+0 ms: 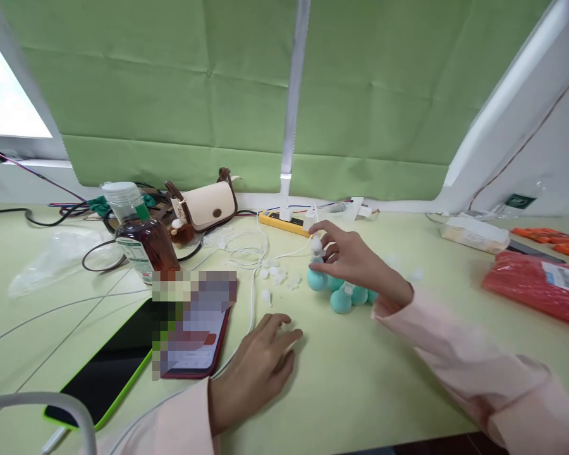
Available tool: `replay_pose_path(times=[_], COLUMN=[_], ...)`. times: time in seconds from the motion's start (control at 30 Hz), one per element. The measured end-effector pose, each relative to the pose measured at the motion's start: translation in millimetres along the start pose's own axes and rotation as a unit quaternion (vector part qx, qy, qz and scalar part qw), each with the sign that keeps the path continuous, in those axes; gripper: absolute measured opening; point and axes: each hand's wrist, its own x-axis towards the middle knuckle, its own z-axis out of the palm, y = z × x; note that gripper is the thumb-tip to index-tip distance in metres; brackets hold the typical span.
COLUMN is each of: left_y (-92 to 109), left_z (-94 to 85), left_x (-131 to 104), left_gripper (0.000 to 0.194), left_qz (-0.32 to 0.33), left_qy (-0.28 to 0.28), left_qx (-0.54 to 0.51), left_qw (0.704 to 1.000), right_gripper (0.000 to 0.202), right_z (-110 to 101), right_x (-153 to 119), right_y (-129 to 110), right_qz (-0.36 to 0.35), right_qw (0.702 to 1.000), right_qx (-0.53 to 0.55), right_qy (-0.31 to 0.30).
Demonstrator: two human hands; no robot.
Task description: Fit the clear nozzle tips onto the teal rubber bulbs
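Note:
My right hand (348,256) has its fingers closed around the clear neck and whitish top of a teal bulb-shaped bottle (317,280), which stands upright on the table (360,373). Right beside it, partly hidden under the hand and wrist, is a cluster of several similar teal bulb bottles (341,301) with clear necks. My left hand (260,357) rests on the tabletop nearer to me, fingers loosely bent and apart, holding nothing. Several small whitish plastic pieces (277,274) lie between the hands and the cables. One whitish piece (266,297) lies closer to my left hand.
Two phones, a green-edged one (114,363) and a red-edged one (199,341), lie left. Behind them are a dark drink bottle (146,243) and a cream handbag (211,205). White cables (253,284) run to a yellow power strip (284,222). At right lies a red package (526,284).

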Motion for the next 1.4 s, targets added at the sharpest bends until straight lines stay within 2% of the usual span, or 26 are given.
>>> replay_pose_path(times=[0.07, 0.13, 0.23, 0.37, 0.53, 0.63, 0.8, 0.9, 1.0, 1.1, 1.17, 1.3, 1.4], left_y=[-1.1, -0.9, -0.7, -5.0, -8.9, -7.1, -6.9, -9.7, -12.2, -13.6, -13.8, -10.9, -6.2], left_z=[1.9, 2.2, 2.5, 4.6, 3.1, 0.6, 1.9, 5.6, 8.1, 8.7, 8.8, 8.4, 6.2], left_x=[-1.6, -1.7, -1.0, -1.0, 0.6, 1.7, 1.1, -0.3, -2.4, -3.8, -3.8, -1.2, 0.8], left_gripper=[0.036, 0.032, 0.022, 0.022, 0.026, 0.028, 0.03, 0.03, 0.03, 0.032, 0.034, 0.028, 0.023], left_qz=[0.04, 0.063, 0.083, 0.078, 0.046, 0.027, 0.007, 0.021, 0.038, 0.041, 0.037, 0.02, 0.028], left_qy=[-0.027, -0.047, -0.06, -0.057, -0.083, -0.091, -0.073, -0.043, -0.005, 0.0, -0.009, -0.022, -0.041], left_qx=[0.057, 0.086, 0.108, 0.134, 0.148, 0.16, 0.173, 0.162, 0.142, 0.132, 0.127, 0.122, 0.107], left_qw=[0.997, 0.993, 0.989, 0.986, 0.984, 0.983, 0.982, 0.986, 0.989, 0.99, 0.991, 0.992, 0.993], right_gripper=[0.039, 0.034, 0.026, 0.021, 0.017, 0.02, 0.032, 0.038, 0.03, 0.022, 0.027, 0.045, 0.044], right_z=[5.2, 9.3, 11.3, 7.7, 5.2, 7.1, 4.4, -12.5, -41.3, -65.8, -71.4, -57.3, -40.9], right_x=[10.5, 18.0, 24.0, 27.9, 33.6, 36.5, 37.6, 32.6, 21.4, 7.6, 0.0, -8.1, -8.8], right_y=[7.3, 14.9, 25.2, 33.7, 36.7, 38.6, 33.6, 26.0, 27.6, 42.7, 54.7, 65.9, 65.0], right_qz=[0.02, 0.057, 0.091, 0.098, 0.081, 0.077, 0.085, 0.086, 0.08, 0.091, 0.107, 0.171, 0.194], right_qw=[0.994, 0.975, 0.954, 0.947, 0.95, 0.951, 0.95, 0.952, 0.952, 0.942, 0.932, 0.915, 0.903], right_qx=[-0.105, -0.214, -0.28, -0.29, -0.283, -0.276, -0.27, -0.269, -0.273, -0.284, -0.28, -0.277, -0.291], right_qy=[-0.014, -0.024, -0.049, -0.091, -0.106, -0.117, -0.132, -0.116, -0.111, -0.156, -0.206, -0.241, -0.25])
